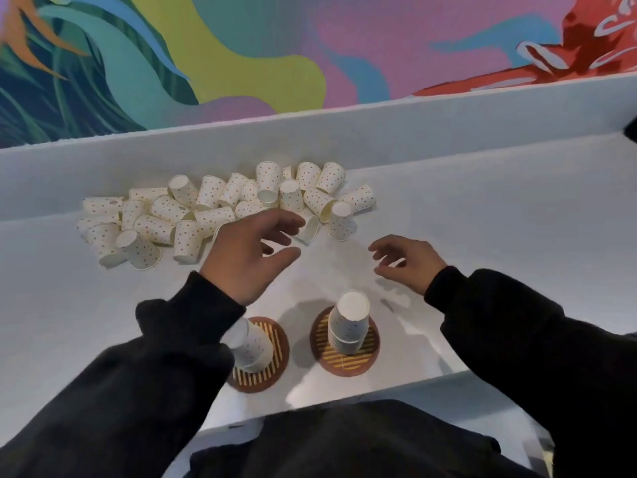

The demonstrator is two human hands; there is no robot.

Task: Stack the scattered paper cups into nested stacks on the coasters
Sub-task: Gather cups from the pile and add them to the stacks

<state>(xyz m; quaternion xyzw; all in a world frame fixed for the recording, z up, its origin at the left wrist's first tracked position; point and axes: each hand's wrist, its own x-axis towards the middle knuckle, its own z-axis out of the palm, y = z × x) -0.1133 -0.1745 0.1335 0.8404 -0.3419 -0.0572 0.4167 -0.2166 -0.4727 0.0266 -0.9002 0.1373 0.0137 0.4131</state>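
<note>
- A white table (482,236) runs below a raised white ledge, with a brightly painted wall (310,46) behind it.
- Nearest the person, two round brown coasters with yellow stripes sit side by side near the table's front edge.
- The left coaster (274,365) carries a stack of dotted cups (253,350), upside down and partly hidden by the black left sleeve (155,357).
- The right coaster (344,365) carries a nested stack (349,322), also upside down, with several rims showing at its foot.
- Beyond the coasters, the left grip (248,257) is released, fingers spread and loosely curved, grasping nothing, just in front of the pile.
- The right grip (410,262) is also released, fingers relaxed, apart from the cups.
- Farthest, the scattered paper cups (220,208) lie heaped against the ledge, some tipped over, some upside down.
</note>
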